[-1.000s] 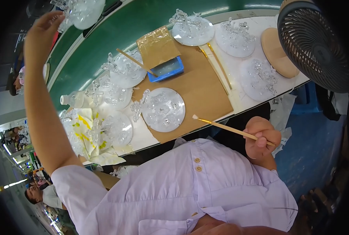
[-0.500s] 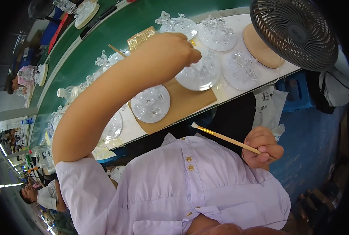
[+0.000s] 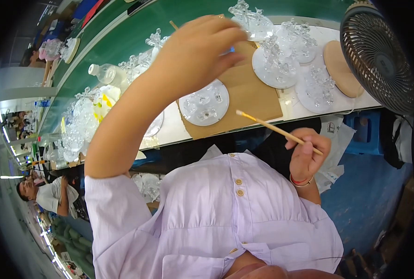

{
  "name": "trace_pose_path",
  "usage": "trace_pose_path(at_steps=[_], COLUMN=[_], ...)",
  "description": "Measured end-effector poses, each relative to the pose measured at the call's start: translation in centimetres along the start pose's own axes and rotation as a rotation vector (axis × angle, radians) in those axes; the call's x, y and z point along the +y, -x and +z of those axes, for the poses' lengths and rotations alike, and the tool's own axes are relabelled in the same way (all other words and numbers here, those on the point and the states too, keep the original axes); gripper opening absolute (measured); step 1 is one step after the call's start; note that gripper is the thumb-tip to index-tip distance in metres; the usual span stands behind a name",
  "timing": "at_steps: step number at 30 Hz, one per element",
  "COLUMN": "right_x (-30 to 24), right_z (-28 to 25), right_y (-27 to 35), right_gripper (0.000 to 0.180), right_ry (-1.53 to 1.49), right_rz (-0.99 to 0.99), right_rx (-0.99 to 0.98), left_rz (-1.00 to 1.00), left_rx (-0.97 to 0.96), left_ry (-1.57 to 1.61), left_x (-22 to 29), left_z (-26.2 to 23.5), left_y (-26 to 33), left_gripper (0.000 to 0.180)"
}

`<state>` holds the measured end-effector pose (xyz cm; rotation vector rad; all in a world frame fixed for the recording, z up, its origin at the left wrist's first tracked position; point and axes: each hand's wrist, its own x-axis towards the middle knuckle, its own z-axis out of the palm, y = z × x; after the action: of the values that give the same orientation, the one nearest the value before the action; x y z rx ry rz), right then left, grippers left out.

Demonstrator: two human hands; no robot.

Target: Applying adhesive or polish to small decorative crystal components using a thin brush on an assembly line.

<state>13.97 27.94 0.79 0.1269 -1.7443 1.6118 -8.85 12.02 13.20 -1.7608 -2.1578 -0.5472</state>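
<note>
Assembly of clear figurines on round discs at a bench.
Right hand (image 3: 307, 156) pinches a thin stick (image 3: 277, 131) near its lower end, fingers closed on it, its tip hanging over the bench edge just short of the near disc (image 3: 204, 102), which lies on a cardboard sheet (image 3: 253, 97) and bears a few small clear pieces. Left hand (image 3: 200, 46) is raised above the bench, fingers curled loosely; whether it holds anything cannot be told. The step appears to be dabbing or placing pieces on the disc; the next move would call for lowering the stick tip precisely onto a piece. Against half a second earlier, the left hand sits nearer the camera and the stick is steeper. A fan (image 3: 379, 56) stands at right.
</note>
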Motion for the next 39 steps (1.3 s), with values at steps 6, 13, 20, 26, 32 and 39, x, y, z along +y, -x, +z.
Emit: trace_pose_path(at_steps=[6, 13, 20, 26, 32, 39], right_x=[1.9, 2.5, 3.0, 3.4, 4.3, 5.9], right_z=[1.0, 2.9, 3.6, 3.1, 4.1, 5.6], right_y=[-0.9, -5.4, -5.7, -5.8, -5.5, -6.0], right_gripper=[0.015, 0.015, 0.017, 0.015, 0.018, 0.021], right_ry=[0.032, 0.174, 0.132, 0.077, 0.13, 0.232], right_rz=[0.046, -0.081, -0.002, 0.018, 0.149, 0.008], right_rx=[-0.087, -0.147, -0.107, -0.221, -0.375, -0.468], left_rz=[-0.431, -0.968, -1.01, -1.109, -1.051, -0.831], left_rx=[-0.038, 0.192, 0.078, 0.224, 0.251, 0.261], left_ry=[-0.105, 0.459, 0.302, 0.283, 0.489, 0.374], left_x=[0.0, 1.1, 1.4, 1.8, 1.7, 1.0], left_z=[-1.4, 2.3, 2.6, 3.1, 2.5, 2.5], left_y=[11.0, 14.2, 13.6, 14.9, 15.0, 16.2], left_gripper=[0.044, 0.051, 0.03, 0.026, 0.032, 0.038])
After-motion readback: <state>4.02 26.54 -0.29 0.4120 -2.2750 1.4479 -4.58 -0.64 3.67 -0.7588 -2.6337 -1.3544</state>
